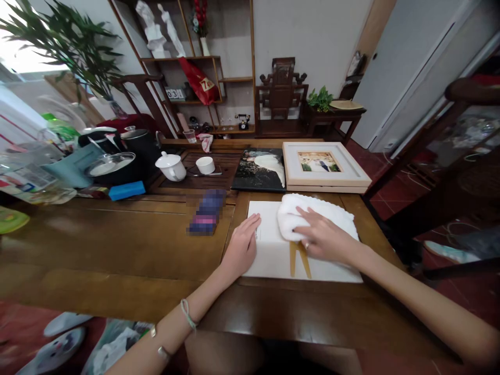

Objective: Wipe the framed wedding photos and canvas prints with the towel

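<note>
A white board or canvas (269, 260) lies flat at the table's front right. Two tapering gold-brown strips (292, 263) show on its surface, their upper ends covered. My left hand (242, 245) rests on the board's left edge, fingers stretched out and close together, holding nothing. Over the board's upper right part lies a folded white towel (318, 208), fluffy with a scalloped edge. My right hand (322, 234) grips and presses this towel against the board, with its fingers on top; a ring shows on one finger.
Behind the board are a black panel with a white shape (260, 169) and framed pictures (326, 179). A blurred-out purple item (207, 212) lies left. Farther off stand a lidded white cup (172, 166), a small white bowl (205, 165), a blue block (127, 191) and a pot (113, 167).
</note>
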Demonstrator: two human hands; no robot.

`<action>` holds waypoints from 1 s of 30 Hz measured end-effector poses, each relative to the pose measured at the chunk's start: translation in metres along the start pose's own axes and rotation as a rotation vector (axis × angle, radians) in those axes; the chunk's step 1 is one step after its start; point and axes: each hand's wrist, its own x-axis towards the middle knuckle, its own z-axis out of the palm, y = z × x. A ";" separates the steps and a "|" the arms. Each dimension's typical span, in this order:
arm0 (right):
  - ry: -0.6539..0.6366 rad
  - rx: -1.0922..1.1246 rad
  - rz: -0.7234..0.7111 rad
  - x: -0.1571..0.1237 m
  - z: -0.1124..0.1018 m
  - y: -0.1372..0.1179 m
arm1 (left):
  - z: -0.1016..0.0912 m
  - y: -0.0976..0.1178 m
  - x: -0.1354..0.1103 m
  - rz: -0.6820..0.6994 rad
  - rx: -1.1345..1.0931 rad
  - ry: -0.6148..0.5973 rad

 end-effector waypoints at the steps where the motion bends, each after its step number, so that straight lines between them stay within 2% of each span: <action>1: -0.044 -0.009 -0.044 -0.007 0.000 -0.011 | 0.000 0.000 0.000 -0.002 -0.001 -0.001; 5: -0.157 -0.003 -0.152 -0.041 0.002 -0.061 | 0.001 -0.001 0.000 0.006 0.009 -0.003; 8: -0.174 -0.003 -0.178 -0.050 0.003 -0.075 | 0.001 -0.002 0.000 0.013 0.019 -0.005; 11: -0.160 -0.002 -0.158 -0.032 0.001 -0.055 | 0.002 -0.004 -0.001 0.018 0.017 0.005; 16: -0.069 -0.076 -0.128 0.028 -0.004 -0.003 | 0.003 -0.005 -0.001 0.027 0.009 0.019; 19: -0.080 -0.145 -0.119 0.050 -0.006 0.001 | 0.003 -0.004 0.000 0.028 0.010 0.021; 21: -0.107 -0.215 -0.138 0.049 -0.004 -0.011 | 0.003 -0.004 0.000 0.032 0.012 0.019; 24: -0.117 -0.249 -0.222 0.022 0.007 -0.048 | 0.002 -0.003 -0.001 0.022 0.021 0.005; 27: -0.034 -0.242 -0.342 -0.014 0.019 -0.088 | 0.000 -0.003 -0.001 0.009 0.024 -0.022; 30: 0.011 -0.211 -0.400 -0.031 0.022 -0.103 | -0.001 -0.002 -0.001 0.006 0.017 -0.031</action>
